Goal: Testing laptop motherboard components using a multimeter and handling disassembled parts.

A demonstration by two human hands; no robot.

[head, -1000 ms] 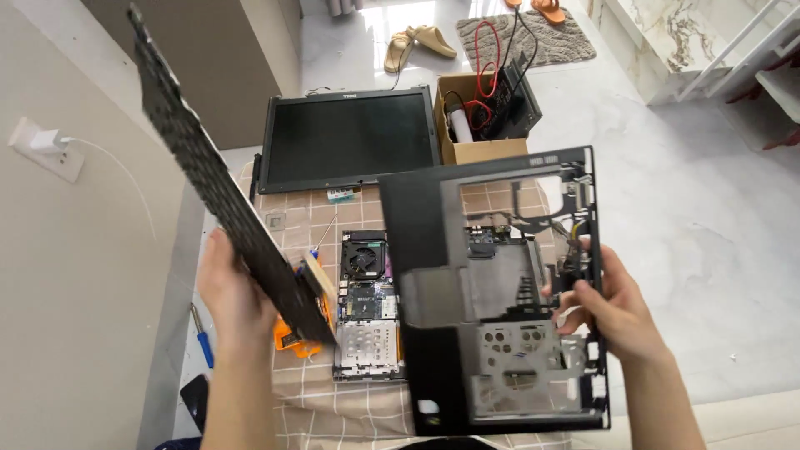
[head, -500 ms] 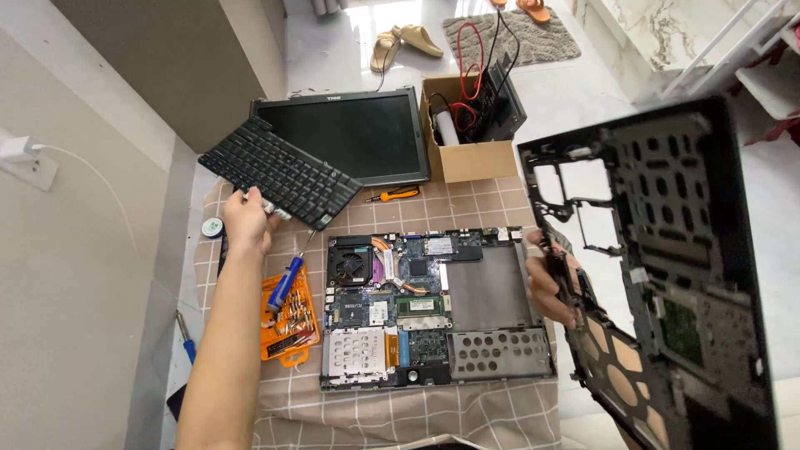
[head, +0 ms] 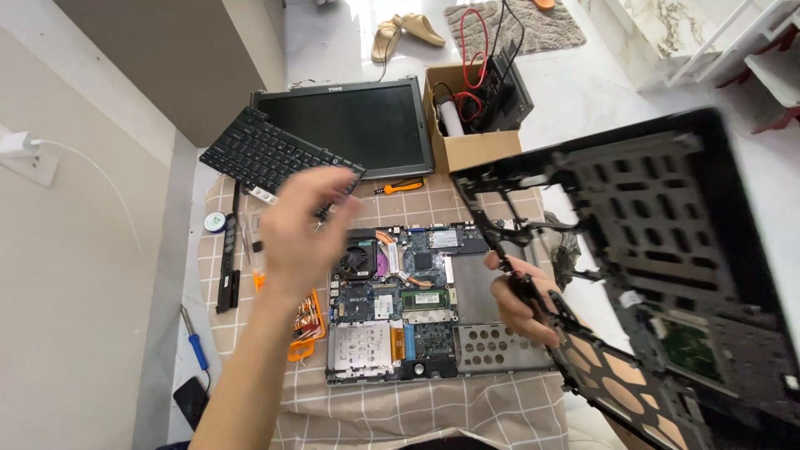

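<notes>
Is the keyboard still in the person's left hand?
No, the keyboard lies on the table beside the screen, and the left hand hangs empty above the table.

left hand (head: 304,229) | bare, no glove or ring | right hand (head: 521,300) | bare | forearms unsleeved (left blurred)

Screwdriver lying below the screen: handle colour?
Orange handle on the screwdriver, black tip end; head view, the only one.
</notes>
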